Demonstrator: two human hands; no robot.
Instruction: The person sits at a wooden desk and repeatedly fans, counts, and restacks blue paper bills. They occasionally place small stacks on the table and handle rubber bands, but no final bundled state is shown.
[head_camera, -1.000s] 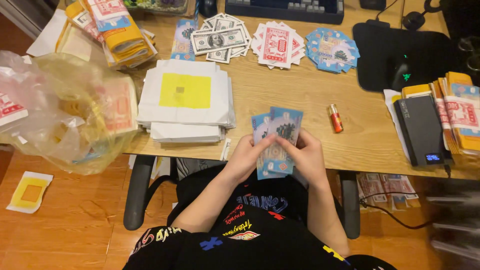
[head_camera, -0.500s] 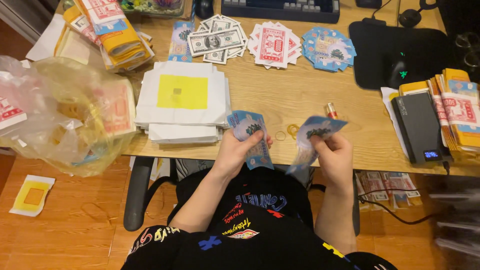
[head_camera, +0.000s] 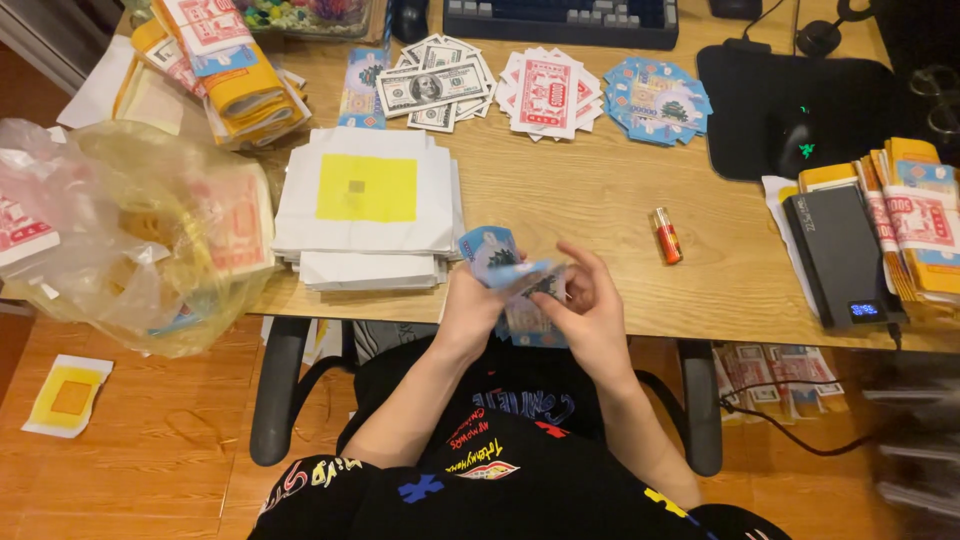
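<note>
- Wooden desk (head_camera: 600, 200) fills the view, seen from above by a seated person, with orange floorboards below its near edge.
- Clear plastic bag (head_camera: 130, 240) of red and yellow paper bundles bulges at the left end of the desk; a stack of white paper with a yellow square (head_camera: 365, 205) lies beside it, just left of the hands.
- Fans of grey banknote-style paper (head_camera: 432, 85), red notes (head_camera: 545, 95) and blue notes (head_camera: 655, 98) lie along the far side, well apart from the hands; a small red lighter (head_camera: 666, 235) sits to their right.
- Left hand (head_camera: 475, 305) curls around a small sheaf of blue notes (head_camera: 492, 250), held over the desk's near edge, above the lap.
- Right hand (head_camera: 590, 300) has its fingers bent, tips pinching the sheaf's top sheets.
- Risk, as I judge it: the grip looks light and the sheets are already skewed, so one could slip from the pinch and drop over the edge to the lap or floor.
</note>
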